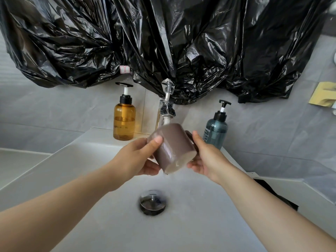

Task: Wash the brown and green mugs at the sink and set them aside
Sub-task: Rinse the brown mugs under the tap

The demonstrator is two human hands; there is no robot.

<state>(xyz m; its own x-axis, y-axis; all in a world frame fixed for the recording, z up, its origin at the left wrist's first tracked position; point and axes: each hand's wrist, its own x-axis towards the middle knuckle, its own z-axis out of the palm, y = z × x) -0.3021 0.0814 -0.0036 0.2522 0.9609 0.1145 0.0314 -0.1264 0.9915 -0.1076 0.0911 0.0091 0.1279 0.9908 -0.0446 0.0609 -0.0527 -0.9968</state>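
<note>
We hold the mug (172,146) tipped, base toward us, over the sink (91,170) just below the tap (166,113). Our left hand (138,157) grips its side, and our right hand (207,159) grips the handle side.

Brown mug (174,146), glossy and wet, tipped over: pale base toward the camera, mouth pointing away, handle on its right side. Gripped between left hand (138,157) and right hand (209,157) above white sink (91,179); water drips off base.
</note>
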